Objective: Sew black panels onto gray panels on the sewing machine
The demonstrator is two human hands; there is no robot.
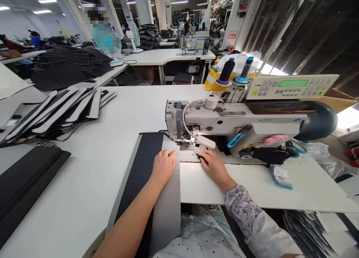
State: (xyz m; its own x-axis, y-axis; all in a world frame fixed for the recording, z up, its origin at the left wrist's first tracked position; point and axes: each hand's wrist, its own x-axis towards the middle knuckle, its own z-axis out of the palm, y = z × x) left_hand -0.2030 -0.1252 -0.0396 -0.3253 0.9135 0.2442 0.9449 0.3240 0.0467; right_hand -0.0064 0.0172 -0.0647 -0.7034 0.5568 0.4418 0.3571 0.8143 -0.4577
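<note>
A long fabric piece (146, 168), black on one face and grey mesh on the other, lies on the white table (92, 168) and runs under the needle of a white sewing machine (224, 119). My left hand (164, 164) presses flat on the grey folded edge just before the needle. My right hand (214, 166) rests on the machine bed to the right of the needle plate, with its fingertips on a small dark piece whose identity I cannot make out.
Stacks of black and grey cut pieces (56, 112) lie at the left, with a black pile (25, 179) nearer. Thread cones (227, 70) and a control panel (291, 86) sit on the machine. A teal fan (106, 41) and other workstations stand behind.
</note>
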